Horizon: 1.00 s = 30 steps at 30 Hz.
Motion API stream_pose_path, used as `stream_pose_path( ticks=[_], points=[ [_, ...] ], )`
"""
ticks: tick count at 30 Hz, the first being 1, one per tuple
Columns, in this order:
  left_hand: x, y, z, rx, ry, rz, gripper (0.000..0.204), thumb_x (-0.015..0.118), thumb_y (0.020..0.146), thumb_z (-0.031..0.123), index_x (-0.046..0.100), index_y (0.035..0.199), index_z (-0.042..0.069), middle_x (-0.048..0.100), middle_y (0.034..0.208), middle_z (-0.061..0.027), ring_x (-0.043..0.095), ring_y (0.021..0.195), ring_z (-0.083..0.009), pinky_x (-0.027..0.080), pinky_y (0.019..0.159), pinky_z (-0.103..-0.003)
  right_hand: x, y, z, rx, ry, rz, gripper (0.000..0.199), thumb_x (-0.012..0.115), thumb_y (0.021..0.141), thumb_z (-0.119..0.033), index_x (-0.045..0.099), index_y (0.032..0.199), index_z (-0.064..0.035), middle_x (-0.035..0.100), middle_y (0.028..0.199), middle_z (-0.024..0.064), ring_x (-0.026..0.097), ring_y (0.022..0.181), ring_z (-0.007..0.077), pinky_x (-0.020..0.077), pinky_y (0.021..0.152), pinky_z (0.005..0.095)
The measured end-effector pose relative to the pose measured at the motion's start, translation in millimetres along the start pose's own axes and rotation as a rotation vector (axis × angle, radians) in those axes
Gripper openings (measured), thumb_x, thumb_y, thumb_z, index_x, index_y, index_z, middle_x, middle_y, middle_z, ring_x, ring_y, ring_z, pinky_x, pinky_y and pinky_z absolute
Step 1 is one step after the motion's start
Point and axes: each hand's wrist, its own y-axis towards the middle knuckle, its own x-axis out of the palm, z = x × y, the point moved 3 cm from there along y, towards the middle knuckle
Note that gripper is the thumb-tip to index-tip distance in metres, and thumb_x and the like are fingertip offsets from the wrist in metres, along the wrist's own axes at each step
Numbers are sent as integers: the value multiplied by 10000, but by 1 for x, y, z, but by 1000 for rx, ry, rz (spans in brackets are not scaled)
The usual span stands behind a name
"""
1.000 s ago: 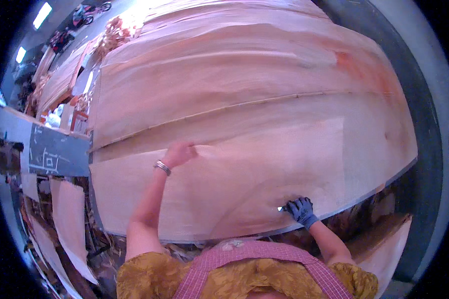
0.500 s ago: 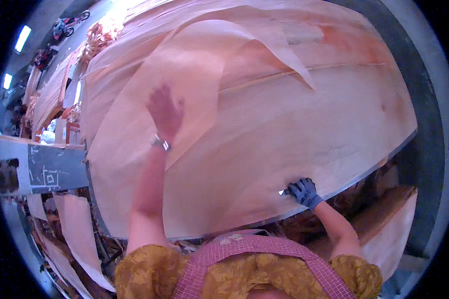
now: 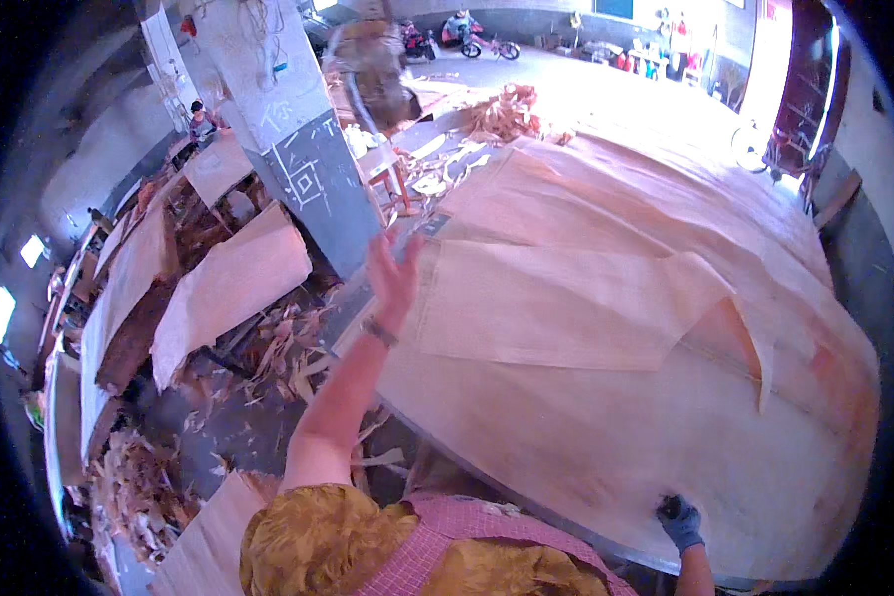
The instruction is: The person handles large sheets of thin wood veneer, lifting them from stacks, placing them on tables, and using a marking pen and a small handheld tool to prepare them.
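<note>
My bare left hand (image 3: 394,280), with a band at the wrist, is raised by the left end of the wide worktable, its fingers spread and nothing in them. Just right of it, a pale wood veneer sheet (image 3: 556,308) lies on a larger veneer layer (image 3: 536,417). The sheet's right end rises into a curled, pointed flap (image 3: 737,323). My right hand (image 3: 681,523), in a blue-grey glove, rests near the table's front edge. Its fingers are closed on a dark object; the bright tip seen earlier suggests a small knife, but the blade is hidden now.
A grey and white pillar (image 3: 313,169) stands close beyond the table's left end. Stacked veneer sheets (image 3: 233,283) and torn scraps (image 3: 149,477) cover the floor at left. A scrap heap (image 3: 502,111) lies behind. Another person (image 3: 202,121) is far left.
My view has swung left, bringing the pillar and floor stacks into sight. My left hand has gone from over the veneer sheet to its left end. The right hand stays near the front edge.
</note>
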Motion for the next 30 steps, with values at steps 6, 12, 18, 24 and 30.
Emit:
stream_pose_path(
  ticks=[6, 12, 18, 24, 30],
  points=[
    [7, 148, -22, -372, -850, -371, 335, 618, 941, 392, 651, 1080, 89, 652, 1003, -33, 566, 831, -109, 467, 780, -272, 15, 59, -78, -164, 81, 435, 186, 684, 848, -135, 652, 1017, -65, 703, 919, 131, 692, 820, 272, 505, 648, 358],
    [4, 171, -45, -454, -1116, -665, 158, 696, 905, 265, 705, 836, 124, 667, 806, 50, 509, 672, -27, 381, 627, -205, -60, 173, -506, -653, 347, 530, 68, 666, 879, -22, 600, 892, -20, 585, 760, 166, 594, 691, 290, 465, 619, 337],
    [-1, 170, -67, -299, -1167, -714, 141, 668, 932, 191, 693, 861, 72, 663, 847, 21, 546, 753, -58, 435, 712, -226, -172, 281, -773, -751, 639, 908, 192, 726, 848, -115, 583, 953, -41, 604, 906, 120, 609, 785, 228, 494, 694, 317],
    [-17, 146, -97, -328, -1173, -716, 153, 681, 921, 186, 694, 877, 40, 665, 863, 6, 592, 810, -71, 472, 764, -235, -166, 304, -826, -662, 741, 976, 192, 721, 835, -117, 594, 952, -35, 631, 839, 97, 617, 743, 180, 498, 663, 314],
    [-27, 74, -134, -454, -997, -889, 208, 681, 919, 209, 683, 913, 1, 664, 849, -12, 603, 795, -82, 476, 744, -243, -139, 296, -832, -580, 1064, 753, 167, 680, 902, -174, 642, 963, -24, 649, 767, 21, 587, 665, 98, 481, 586, 258]
  ],
)
